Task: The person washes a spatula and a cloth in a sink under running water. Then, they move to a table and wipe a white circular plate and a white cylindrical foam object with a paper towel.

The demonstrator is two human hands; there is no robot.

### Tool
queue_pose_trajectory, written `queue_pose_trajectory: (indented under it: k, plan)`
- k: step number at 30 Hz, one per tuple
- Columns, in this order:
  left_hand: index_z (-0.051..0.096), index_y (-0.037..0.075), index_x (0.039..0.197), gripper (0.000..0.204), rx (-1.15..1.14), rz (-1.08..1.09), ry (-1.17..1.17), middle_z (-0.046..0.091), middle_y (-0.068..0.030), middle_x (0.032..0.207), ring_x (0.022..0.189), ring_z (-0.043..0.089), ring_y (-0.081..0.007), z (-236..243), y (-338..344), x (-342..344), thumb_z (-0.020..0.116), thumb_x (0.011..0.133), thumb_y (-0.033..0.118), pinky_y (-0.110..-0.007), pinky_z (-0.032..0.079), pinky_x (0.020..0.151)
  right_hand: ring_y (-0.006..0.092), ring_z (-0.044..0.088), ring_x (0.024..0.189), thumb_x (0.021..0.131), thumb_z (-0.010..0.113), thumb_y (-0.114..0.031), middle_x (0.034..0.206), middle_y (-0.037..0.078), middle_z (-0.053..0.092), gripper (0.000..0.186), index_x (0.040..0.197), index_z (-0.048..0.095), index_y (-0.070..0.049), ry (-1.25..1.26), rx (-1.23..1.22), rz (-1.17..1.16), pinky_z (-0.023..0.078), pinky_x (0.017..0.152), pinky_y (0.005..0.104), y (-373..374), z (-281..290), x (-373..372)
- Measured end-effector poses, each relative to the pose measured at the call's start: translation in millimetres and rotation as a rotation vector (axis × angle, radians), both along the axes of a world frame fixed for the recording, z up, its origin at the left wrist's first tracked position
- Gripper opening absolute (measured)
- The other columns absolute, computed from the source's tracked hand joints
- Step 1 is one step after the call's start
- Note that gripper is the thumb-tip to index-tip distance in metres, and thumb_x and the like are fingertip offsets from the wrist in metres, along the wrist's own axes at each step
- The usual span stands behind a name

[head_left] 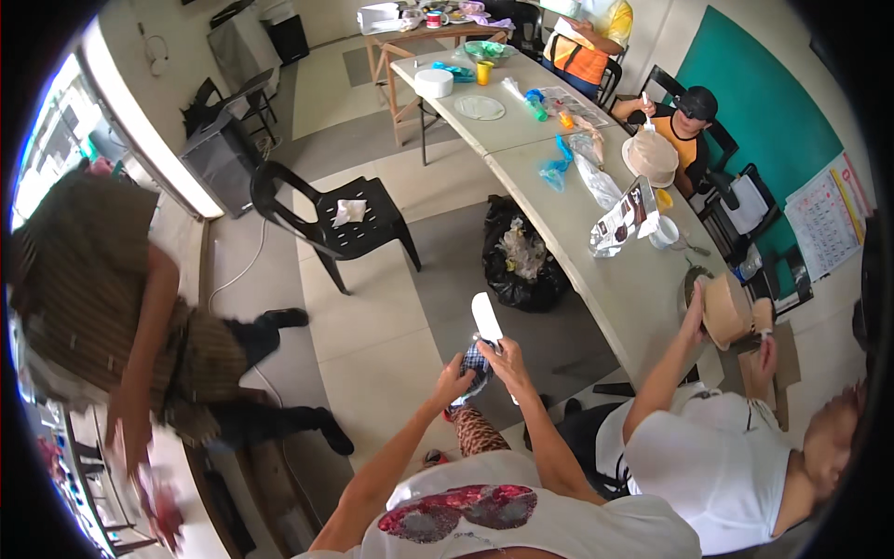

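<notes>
The right hand's (pixel 507 366) fingers are closed around the lower part of a flat, white, round-tipped blade (pixel 485 317), held above the floor. Just beside it, the left hand's (pixel 453 381) fingers curl around a blue-and-white checked cloth (pixel 478 369). Beyond, an open black plastic bag (pixel 528 296) sits beside a long, pale table (pixel 644 312).

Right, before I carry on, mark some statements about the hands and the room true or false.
1. The right hand holds a white flat-bladed spatula. True.
2. The left hand is empty. False: the left hand holds a blue checkered cloth.
3. A crumpled white item lies on the black plastic chair. True.
4. The black garbage bag is on the table. False: the black garbage bag stands on the floor.
</notes>
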State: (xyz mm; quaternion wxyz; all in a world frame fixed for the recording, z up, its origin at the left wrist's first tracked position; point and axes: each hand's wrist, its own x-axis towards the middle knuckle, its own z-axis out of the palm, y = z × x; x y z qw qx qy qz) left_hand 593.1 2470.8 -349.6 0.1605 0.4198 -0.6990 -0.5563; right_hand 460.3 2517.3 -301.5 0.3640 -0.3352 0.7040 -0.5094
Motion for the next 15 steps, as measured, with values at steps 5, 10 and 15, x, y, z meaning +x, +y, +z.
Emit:
queue_pose_trajectory:
  k: [5, 10, 15]
  plan:
    - [0.046, -0.003, 0.111, 0.052, 0.105, -0.170, 0.219, 0.060, -0.0193, 0.091, 0.086, 0.059, -0.0249, 6.0, -175.3, -97.0, 0.064, 0.075, 0.029, -0.037, 0.046, 0.075, 0.0086, 0.051, 0.064, 0.078, 0.063, -0.022, 0.074, 0.003, 0.059, 0.027, 0.091, 0.062, 0.002, -0.039, -0.036, -0.045, 0.041, 0.054, 0.0265, -166.2, 14.3, -91.3]
    - [0.041, -0.003, 0.118, 0.057, 0.046, -0.118, 0.049, 0.059, -0.0220, 0.093, 0.089, 0.059, -0.0279, 46.1, -367.7, -172.9, 0.060, 0.080, 0.035, -0.037, 0.045, 0.078, 0.0074, 0.050, 0.064, 0.077, 0.064, -0.030, 0.071, 0.002, 0.058, 0.032, 0.088, 0.062, 0.000, -0.093, 0.145, -0.077, 0.041, 0.056, 0.0251, -355.3, 38.8, -184.1]
    - [0.043, 0.000, 0.118, 0.052, 0.332, 0.154, 0.184, 0.059, -0.0154, 0.099, 0.093, 0.056, -0.0221, 40.9, -556.6, -223.0, 0.050, 0.086, 0.040, -0.034, 0.043, 0.083, 0.0089, 0.051, 0.072, 0.079, 0.064, -0.031, 0.077, 0.002, 0.059, 0.033, 0.091, 0.061, -0.001, -0.036, 0.105, -0.147, 0.042, 0.062, 0.0260, -541.6, 30.5, -250.9]
